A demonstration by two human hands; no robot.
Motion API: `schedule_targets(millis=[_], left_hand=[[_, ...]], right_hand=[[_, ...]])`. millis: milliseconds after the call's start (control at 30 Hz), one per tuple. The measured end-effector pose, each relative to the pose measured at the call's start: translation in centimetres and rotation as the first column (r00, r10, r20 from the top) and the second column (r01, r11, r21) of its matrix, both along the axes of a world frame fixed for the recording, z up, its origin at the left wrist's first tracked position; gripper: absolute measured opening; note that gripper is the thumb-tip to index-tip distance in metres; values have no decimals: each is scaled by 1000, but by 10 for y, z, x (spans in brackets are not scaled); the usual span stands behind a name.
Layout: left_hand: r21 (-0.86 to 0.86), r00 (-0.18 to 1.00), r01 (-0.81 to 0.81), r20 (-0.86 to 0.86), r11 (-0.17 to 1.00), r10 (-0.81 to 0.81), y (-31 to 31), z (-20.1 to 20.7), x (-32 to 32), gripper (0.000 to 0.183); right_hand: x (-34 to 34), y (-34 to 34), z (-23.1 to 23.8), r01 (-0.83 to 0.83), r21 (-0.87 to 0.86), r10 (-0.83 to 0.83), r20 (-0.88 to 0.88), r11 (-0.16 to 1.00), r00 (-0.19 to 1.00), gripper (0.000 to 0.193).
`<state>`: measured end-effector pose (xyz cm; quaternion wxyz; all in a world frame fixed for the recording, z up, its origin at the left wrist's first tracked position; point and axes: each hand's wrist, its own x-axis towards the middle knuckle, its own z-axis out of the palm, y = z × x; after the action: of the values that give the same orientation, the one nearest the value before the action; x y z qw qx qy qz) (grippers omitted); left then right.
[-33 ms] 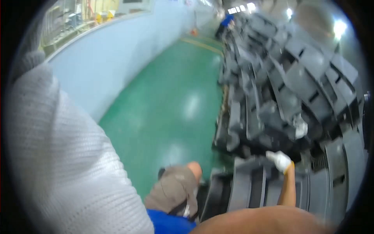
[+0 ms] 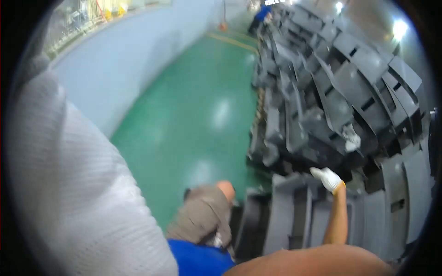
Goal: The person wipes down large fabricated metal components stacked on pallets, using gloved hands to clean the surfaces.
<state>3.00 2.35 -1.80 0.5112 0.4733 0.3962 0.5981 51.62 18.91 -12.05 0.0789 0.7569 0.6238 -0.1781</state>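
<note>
A white knitted glove covers my left hand, which fills the left side very close up; its fingers cannot be made out. My right hand, also in a white glove with a yellow cuff edge, reaches forward over a row of grey moulded plastic shells. Its fingers stretch toward the left, and nothing shows in them. It lies at or just above the upper edge of one shell; contact cannot be told. Bare skin of my upper right arm crosses the bottom.
Tall stacks of grey shells fill the right, with a crumpled white item among them. Green floor runs between them and a pale blue wall. A person in blue stands far off. My leg in brown shorts shows below.
The view has shifted slightly, so the stacks and floor appear a little higher and further left. My right hand stays over the same shells, its fingers showing more distinctly.
</note>
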Motion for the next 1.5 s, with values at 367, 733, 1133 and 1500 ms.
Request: schedule_targets(millis=[367, 733, 1133, 1500], left_hand=[[49, 965, -168, 214, 985, 154, -28, -90, -41, 65], [430, 891, -443, 306, 787, 334, -42, -117, -106, 61], [638, 810, -578, 372, 509, 453, -34, -142, -138, 59], [808, 710, -585, 474, 62, 521, -47, -149, -163, 58]], right_hand=[[-98, 6, -85, -149, -46, 130, -292, 988, 948, 63], [-185, -53, -101, -162, -112, 146, -142, 980, 979, 67], [-213, -46, -101, -188, -84, 175, -141, 979, 974, 64], [-189, -41, -111, -231, -50, 222, -141, 972, 965, 62]])
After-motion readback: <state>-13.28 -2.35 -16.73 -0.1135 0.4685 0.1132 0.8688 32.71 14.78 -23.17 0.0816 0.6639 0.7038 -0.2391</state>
